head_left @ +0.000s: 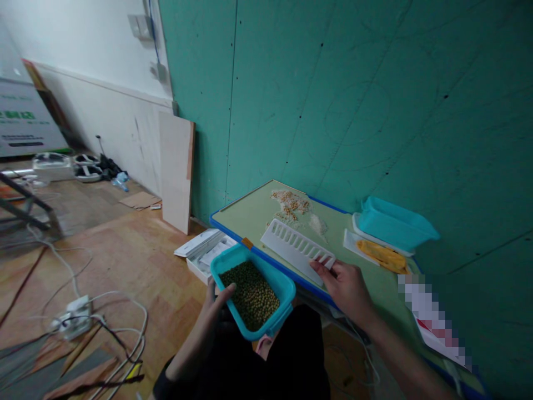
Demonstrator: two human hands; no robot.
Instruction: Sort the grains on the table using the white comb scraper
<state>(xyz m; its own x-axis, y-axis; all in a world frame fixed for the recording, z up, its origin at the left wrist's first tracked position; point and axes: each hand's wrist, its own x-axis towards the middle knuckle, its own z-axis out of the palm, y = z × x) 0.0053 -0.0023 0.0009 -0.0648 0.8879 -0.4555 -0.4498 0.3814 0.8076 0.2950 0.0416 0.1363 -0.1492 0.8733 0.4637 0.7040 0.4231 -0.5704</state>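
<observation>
My left hand (pixel 220 295) grips the near rim of a turquoise tub (pixel 280 279) filled with small green beans (pixel 249 295). It holds the tub against the table's blue front edge. My right hand (pixel 345 284) is closed on one end of a white slotted plastic board (pixel 295 247) that lies flat on the green tabletop (pixel 250 214). Beyond the board lie a heap of tan grains (pixel 290 203) and a small white pile (pixel 318 224).
A second turquoise tub (pixel 395 223) rests on a white tray with yellow pieces (pixel 382 254) at the table's right, against the green wall. White boxes (pixel 204 250) lie on the wooden floor below. Cables and a power strip (pixel 75 318) lie to the left.
</observation>
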